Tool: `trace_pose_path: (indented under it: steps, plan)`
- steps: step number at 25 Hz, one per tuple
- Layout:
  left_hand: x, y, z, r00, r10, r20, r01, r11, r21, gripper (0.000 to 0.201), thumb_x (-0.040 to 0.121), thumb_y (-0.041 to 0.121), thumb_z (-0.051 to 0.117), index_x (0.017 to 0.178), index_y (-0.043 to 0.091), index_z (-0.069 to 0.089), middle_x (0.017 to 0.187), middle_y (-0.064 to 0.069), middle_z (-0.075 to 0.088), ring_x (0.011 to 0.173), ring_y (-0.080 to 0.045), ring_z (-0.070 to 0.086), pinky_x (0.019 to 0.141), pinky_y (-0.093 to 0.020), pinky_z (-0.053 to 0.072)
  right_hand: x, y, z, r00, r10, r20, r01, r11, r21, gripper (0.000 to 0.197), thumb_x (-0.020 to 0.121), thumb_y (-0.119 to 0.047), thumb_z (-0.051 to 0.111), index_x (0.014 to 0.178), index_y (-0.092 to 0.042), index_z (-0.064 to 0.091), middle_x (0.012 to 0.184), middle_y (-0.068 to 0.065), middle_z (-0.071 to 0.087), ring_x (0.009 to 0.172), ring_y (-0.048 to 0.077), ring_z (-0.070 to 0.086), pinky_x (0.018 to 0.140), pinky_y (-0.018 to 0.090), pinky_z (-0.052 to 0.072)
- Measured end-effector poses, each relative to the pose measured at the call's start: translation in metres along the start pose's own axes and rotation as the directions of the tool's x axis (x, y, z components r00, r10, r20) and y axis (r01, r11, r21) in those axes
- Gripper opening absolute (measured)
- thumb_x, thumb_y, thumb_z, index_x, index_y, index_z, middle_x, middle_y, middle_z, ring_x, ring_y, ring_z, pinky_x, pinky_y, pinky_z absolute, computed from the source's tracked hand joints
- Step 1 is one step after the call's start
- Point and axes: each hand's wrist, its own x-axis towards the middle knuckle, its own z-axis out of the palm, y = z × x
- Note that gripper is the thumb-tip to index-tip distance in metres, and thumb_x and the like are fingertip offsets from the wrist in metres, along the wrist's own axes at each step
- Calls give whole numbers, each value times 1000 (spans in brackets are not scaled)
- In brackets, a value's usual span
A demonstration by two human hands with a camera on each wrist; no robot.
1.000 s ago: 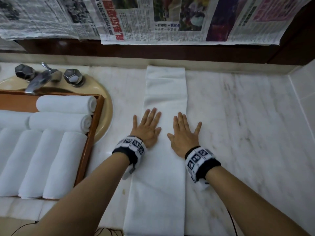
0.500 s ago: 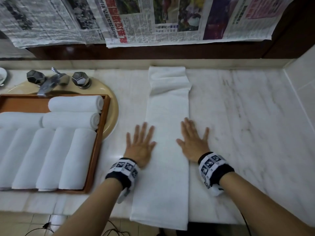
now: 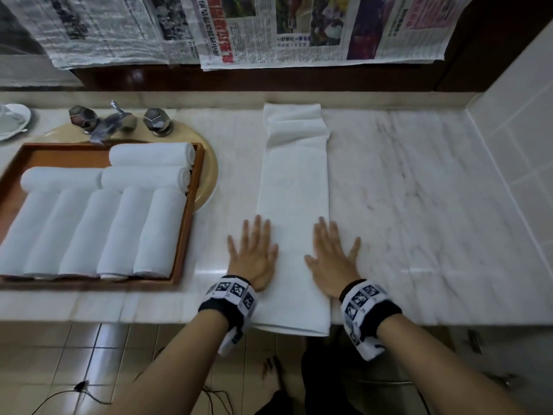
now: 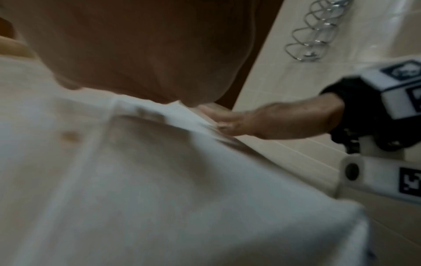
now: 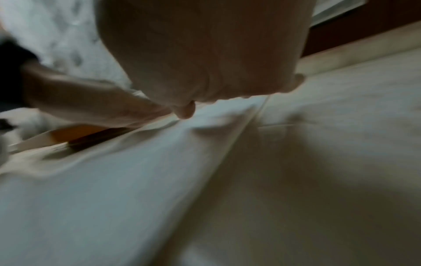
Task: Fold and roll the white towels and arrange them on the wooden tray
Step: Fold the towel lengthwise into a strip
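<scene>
A white towel (image 3: 293,187), folded into a long narrow strip, lies on the marble counter (image 3: 419,190) from the back wall to the front edge, slightly rumpled at its far end. My left hand (image 3: 254,253) lies flat with spread fingers on its left edge, near the front. My right hand (image 3: 332,256) lies flat on its right edge, level with the left. The wrist views show each palm pressed on the towel (image 4: 182,198) (image 5: 114,198). At the left, the wooden tray (image 3: 191,211) holds several rolled white towels (image 3: 161,232).
The tray rests over a beige sink (image 3: 209,181) with a chrome faucet (image 3: 116,122). A white dish (image 3: 12,121) sits at the far left. Newspaper sheets (image 3: 269,31) hang on the back wall. A tiled wall (image 3: 514,121) bounds the counter's right side.
Both flat hands have slid along the towel toward the front edge of the counter. The towel's far end has become rumpled.
</scene>
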Motion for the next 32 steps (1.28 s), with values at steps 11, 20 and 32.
trace_pose_path:
  steps: [11, 20, 32]
  plan:
    - [-37, 4, 24, 977, 197, 87, -207, 970, 131, 61, 104, 41, 14, 152, 22, -18, 157, 9, -28, 145, -14, -23, 118, -51, -10, -39, -21, 34, 1000, -26, 11, 27, 998, -63, 67, 103, -44, 18, 151, -16, -20, 154, -5, -34, 143, 12, -28, 112, 65, -11]
    - [9, 2, 13, 988, 137, 76, -151, 965, 214, 66, 101, 53, 13, 150, 27, -22, 155, 13, -31, 144, -10, -25, 115, -57, -10, 7, -10, 13, 1000, -9, 18, 10, 998, -63, 70, 102, -49, 17, 150, -18, -22, 153, -8, -36, 142, 8, -30, 106, 69, -17]
    - [7, -10, 21, 985, 128, -114, -81, 934, 348, 85, 77, 77, -17, 149, 32, -24, 156, 10, -30, 146, -15, -20, 114, -61, -11, 13, 7, 29, 973, -86, -214, 35, 972, -232, 88, 83, -70, -10, 153, -18, -10, 160, 0, -22, 146, 14, -20, 106, 70, -14]
